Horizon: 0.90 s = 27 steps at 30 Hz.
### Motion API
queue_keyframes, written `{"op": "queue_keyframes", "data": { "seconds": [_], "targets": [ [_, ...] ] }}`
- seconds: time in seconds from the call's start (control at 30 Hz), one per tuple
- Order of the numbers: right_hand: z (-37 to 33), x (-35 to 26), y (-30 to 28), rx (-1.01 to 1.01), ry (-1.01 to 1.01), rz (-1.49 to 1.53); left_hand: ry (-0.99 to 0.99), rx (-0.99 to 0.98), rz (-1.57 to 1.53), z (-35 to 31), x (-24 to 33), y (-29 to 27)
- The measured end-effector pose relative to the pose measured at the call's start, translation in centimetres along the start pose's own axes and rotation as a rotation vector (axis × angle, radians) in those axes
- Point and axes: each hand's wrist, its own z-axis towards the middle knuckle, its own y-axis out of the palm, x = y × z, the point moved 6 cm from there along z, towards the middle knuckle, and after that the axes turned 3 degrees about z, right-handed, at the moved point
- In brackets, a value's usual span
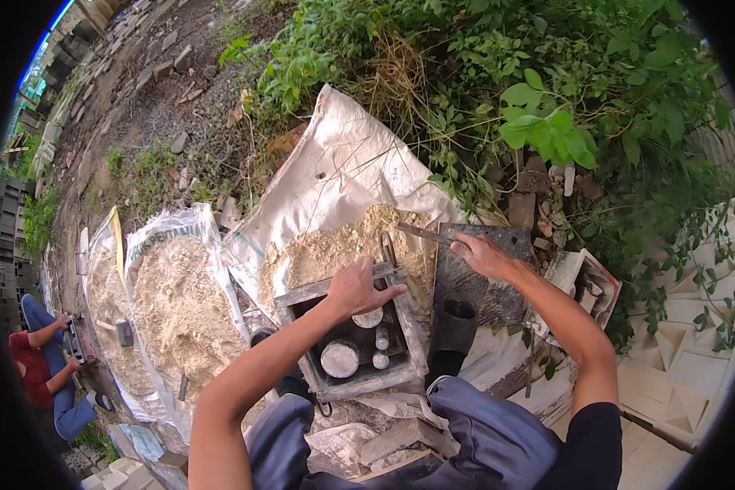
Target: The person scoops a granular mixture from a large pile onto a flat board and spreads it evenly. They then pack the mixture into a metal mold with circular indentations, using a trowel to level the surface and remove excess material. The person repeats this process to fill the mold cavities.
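Observation:
Between my feet stands a square, dusty wooden box mould (420,359) with a dark inside. Round pale blocks (340,359) and narrower cylinders (381,360) sit in it. Across its far rim lies my left hand (354,290), thumb stretched out to the right and fingers pointing away; it appears to hold nothing. My right hand (486,257) is closed round the near end of a flat metal strip (425,233). The strip points left over the pale crumbly material, just beyond a dark flat board (486,273). A metal loop (387,247) stands at the box's far side.
White sacks (355,159) spread under heaps of pale material (180,286). A hammer (122,332) lies on the left heap. At far left, another person (45,367) handles a similar frame. Green plants (547,122) grow beyond; a broken box-shaped piece (584,294) and patterned pale blocks (686,327) lie right.

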Motion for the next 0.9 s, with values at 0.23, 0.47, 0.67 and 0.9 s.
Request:
{"op": "queue_keyframes", "data": {
  "seconds": [0.23,0.47,0.67,0.9],
  "targets": [
    [2.3,2.9,-0.5,-0.047,0.113,0.204,0.051,-0.308,0.003,3.1,1.0,0.9],
    [3.8,4.2,-0.3,-0.213,0.333,-0.023,-0.131,-0.248,-0.733,5.9,-5.7,3.6],
    [5.9,5.0,0.7,-0.151,0.272,-0.043,-0.210,-0.241,-1.010,6.4,-4.8,3.4],
    [7.1,4.2,1.6,-0.200,0.251,-0.124,-0.230,-0.178,-1.018,5.9,-4.6,3.5]
  ]
}}
